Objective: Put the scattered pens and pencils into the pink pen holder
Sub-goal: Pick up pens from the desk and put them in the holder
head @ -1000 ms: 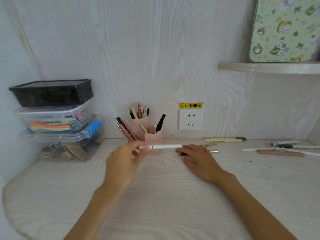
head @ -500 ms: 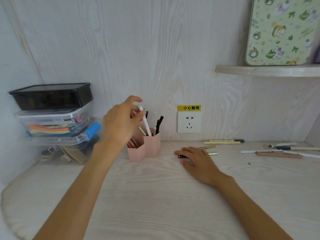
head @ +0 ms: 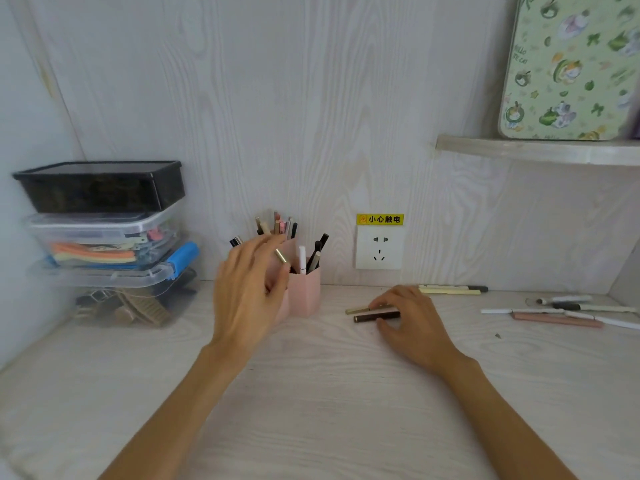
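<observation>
The pink pen holder [head: 305, 295] stands against the back wall with several pens in it, among them a white pen [head: 302, 259] upright in its front compartment. My left hand [head: 247, 292] hovers just in front and to the left of the holder, fingers spread, holding nothing, and hides its left side. My right hand [head: 410, 318] lies on the desk, with fingers and thumb closed around a gold pen [head: 357, 310] and a dark brown pen [head: 370, 318], both still on the surface. More pens lie to the right: a pale yellow pen [head: 450, 291] and a pink pencil [head: 557, 321].
Stacked plastic storage boxes [head: 104, 230] fill the left corner. A wall socket [head: 379, 247] with a yellow label sits behind the right hand. A shelf [head: 536, 150] with a patterned board juts out at the upper right. A cluster of white pens [head: 568, 301] lies at the far right.
My left hand dropped the white pen into the holder, let go and pulled back, open. My right hand drew the gold pen leftward beside the dark one.
</observation>
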`<action>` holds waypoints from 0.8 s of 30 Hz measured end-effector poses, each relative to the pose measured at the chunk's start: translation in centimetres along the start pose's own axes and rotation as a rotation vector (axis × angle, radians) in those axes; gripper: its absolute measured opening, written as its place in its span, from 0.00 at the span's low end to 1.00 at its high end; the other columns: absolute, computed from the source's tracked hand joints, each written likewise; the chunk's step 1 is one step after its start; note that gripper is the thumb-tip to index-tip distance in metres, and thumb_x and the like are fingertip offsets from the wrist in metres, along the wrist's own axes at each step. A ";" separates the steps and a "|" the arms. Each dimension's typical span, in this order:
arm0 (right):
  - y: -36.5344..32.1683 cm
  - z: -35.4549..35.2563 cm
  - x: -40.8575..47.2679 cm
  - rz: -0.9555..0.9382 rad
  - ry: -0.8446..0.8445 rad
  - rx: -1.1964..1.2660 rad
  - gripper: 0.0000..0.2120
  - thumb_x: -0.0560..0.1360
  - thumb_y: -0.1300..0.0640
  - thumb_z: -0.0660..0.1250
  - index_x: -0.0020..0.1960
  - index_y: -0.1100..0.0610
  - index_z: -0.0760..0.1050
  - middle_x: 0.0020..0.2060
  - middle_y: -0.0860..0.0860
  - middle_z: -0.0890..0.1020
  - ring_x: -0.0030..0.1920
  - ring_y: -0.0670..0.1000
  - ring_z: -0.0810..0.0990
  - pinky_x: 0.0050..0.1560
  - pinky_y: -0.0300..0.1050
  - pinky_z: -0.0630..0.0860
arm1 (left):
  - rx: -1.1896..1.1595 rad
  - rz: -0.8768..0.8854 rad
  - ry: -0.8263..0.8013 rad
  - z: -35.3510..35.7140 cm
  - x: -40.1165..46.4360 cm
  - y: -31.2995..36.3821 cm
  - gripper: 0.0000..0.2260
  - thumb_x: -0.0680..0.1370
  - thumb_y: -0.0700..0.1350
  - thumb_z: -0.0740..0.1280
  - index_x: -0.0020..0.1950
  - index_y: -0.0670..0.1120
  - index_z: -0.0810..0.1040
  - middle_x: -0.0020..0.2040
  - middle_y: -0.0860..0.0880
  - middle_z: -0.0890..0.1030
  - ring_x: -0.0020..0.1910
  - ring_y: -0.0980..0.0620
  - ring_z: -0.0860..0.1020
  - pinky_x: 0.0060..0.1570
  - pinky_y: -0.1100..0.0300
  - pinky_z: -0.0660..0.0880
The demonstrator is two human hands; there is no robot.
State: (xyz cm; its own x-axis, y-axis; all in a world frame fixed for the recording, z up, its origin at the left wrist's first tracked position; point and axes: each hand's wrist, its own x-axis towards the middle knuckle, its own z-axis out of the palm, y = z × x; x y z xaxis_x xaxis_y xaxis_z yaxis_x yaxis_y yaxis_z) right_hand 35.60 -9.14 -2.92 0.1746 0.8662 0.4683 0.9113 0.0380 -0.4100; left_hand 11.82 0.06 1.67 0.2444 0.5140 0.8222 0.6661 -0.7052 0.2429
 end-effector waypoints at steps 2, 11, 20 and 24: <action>0.2 0.2 -0.1 -0.006 -0.021 -0.032 0.10 0.69 0.57 0.69 0.50 0.48 0.78 0.45 0.42 0.76 0.53 0.48 0.72 0.54 0.44 0.66 | -0.115 -0.176 0.106 -0.9 -2.0 -0.9 0.10 0.76 0.52 0.65 0.54 0.49 0.74 0.49 0.52 0.77 0.47 0.54 0.73 0.46 0.59 0.70; -3.0 -1.0 -0.2 -0.059 0.110 -0.100 0.07 0.72 0.55 0.70 0.48 0.46 0.77 0.42 0.40 0.77 0.45 0.45 0.74 0.44 0.39 0.69 | -0.302 -0.763 -0.082 -0.1 -4.0 -3.8 0.24 0.67 0.64 0.70 0.53 0.53 0.67 0.50 0.55 0.73 0.48 0.53 0.73 0.43 0.57 0.69; -13.7 -4.6 5.7 -0.076 0.516 0.632 0.18 0.77 0.60 0.62 0.64 0.48 0.63 0.48 0.51 0.80 0.44 0.47 0.83 0.47 0.36 0.78 | -0.574 -0.692 -0.259 1.2 -4.6 -4.4 0.13 0.75 0.55 0.65 0.59 0.58 0.75 0.53 0.57 0.81 0.48 0.59 0.78 0.49 0.59 0.74; -15.5 -2.9 7.9 -0.094 0.470 0.536 0.16 0.77 0.60 0.63 0.63 0.48 0.68 0.48 0.50 0.80 0.43 0.46 0.83 0.46 0.39 0.79 | -0.609 -0.701 -0.251 0.9 -4.7 -4.3 0.13 0.76 0.55 0.65 0.60 0.57 0.75 0.51 0.57 0.81 0.47 0.59 0.78 0.45 0.61 0.73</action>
State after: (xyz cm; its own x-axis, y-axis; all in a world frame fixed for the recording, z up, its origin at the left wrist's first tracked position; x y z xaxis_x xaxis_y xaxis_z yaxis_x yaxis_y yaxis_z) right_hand 23.92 -4.29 9.44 0.3566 0.5460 0.7581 0.6426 0.4456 -0.6233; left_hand 8.43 1.14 -3.68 0.1208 0.9549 0.2711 0.2554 -0.2938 0.9211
